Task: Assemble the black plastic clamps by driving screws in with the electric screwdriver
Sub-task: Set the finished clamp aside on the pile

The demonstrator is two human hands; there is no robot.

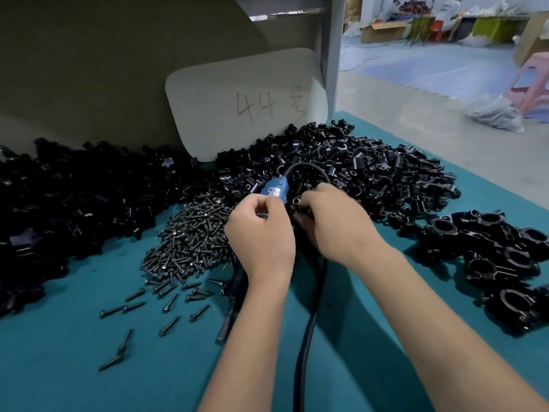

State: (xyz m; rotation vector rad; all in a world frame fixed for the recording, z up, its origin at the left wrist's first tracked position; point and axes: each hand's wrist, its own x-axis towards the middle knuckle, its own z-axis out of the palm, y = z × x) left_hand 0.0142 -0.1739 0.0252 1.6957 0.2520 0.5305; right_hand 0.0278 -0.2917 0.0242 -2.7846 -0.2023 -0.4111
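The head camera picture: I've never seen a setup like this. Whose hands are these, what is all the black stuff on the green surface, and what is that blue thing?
There is no machine here. A person wears a camera on the head, so you look down at their own two bare hands. The left hand grips a blue electric screwdriver, whose black cable runs back toward the person. The right hand is closed around a small black part beside the screwdriver; blur hides the details. On the teal table cover lie a heap of dark screws, piles of loose black clamp pieces behind and to the left, and a group of ring-shaped clamps on the right. A pale board marked 44 leans behind.
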